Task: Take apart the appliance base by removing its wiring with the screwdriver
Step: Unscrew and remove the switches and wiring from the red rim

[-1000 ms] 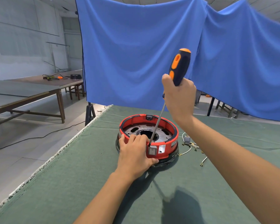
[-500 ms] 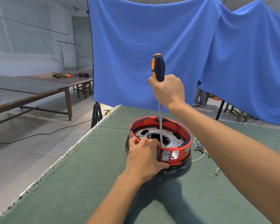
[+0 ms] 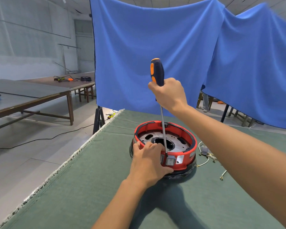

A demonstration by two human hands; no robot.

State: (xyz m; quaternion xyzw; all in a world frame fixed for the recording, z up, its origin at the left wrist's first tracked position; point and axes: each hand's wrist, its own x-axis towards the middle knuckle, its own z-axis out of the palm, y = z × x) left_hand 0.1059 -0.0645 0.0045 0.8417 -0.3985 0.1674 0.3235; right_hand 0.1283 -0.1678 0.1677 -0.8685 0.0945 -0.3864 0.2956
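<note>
A round red appliance base (image 3: 186, 136) with a metal plate inside stands on the green table (image 3: 73, 187). My left hand (image 3: 149, 164) grips its near rim, fingers curled over the edge beside a white rocker switch (image 3: 170, 161). My right hand (image 3: 169, 95) holds the black-and-orange screwdriver (image 3: 157, 71) nearly upright above the base. The steel shaft runs down inside the rim, and its tip sits just behind the switch. Loose white wiring with a small grey part (image 3: 205, 152) lies on the cloth to the right of the base.
The table's left edge (image 3: 69, 161) has a frayed white border, with floor beyond it. A blue cloth (image 3: 155, 47) hangs behind the table. Wooden tables (image 3: 40, 95) stand far left with cables on them. A black cable (image 3: 40, 139) crosses the floor.
The screwdriver has swung from leaning right to nearly upright, and my right hand has moved left with it. My left hand keeps its grip on the rim. The camera has shifted slightly.
</note>
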